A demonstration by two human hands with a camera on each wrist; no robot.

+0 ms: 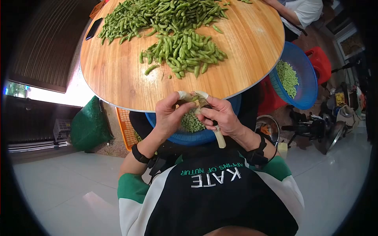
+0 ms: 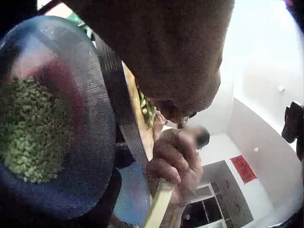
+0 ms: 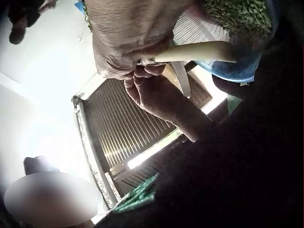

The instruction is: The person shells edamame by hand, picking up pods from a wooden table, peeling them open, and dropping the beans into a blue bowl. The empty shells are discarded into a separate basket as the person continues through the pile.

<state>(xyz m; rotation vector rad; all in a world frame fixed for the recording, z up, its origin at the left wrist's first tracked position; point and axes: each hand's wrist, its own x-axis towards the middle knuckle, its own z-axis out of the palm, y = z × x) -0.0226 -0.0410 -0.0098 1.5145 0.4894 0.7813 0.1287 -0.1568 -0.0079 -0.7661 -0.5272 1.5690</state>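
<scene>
In the head view both hands meet over a blue basin [image 1: 173, 137] of shelled green beans [image 1: 192, 122]. My left hand [image 1: 167, 112] pinches a green pod [image 1: 193, 99] between thumb and index finger. My right hand [image 1: 221, 116] is close against it, fingers curled round a cream-handled tool [image 1: 219, 138] whose handle sticks out below the palm; its working end is mostly hidden. Pale covers wrap both index fingertips. The left wrist view shows the right hand [image 2: 173, 164] from the front, gripping the handle [image 2: 160, 206]. From the right wrist, the handle [image 3: 199, 52] points sideways.
A round wooden table [image 1: 118, 84] carries a large heap of pods [image 1: 157, 15] and a smaller pile [image 1: 185, 51], with a phone [image 1: 93, 28] at its left. Another blue basin [image 1: 307, 78] with beans stands right, by a red stool [image 1: 318, 63]. An orange crate [image 1: 124, 128] is left.
</scene>
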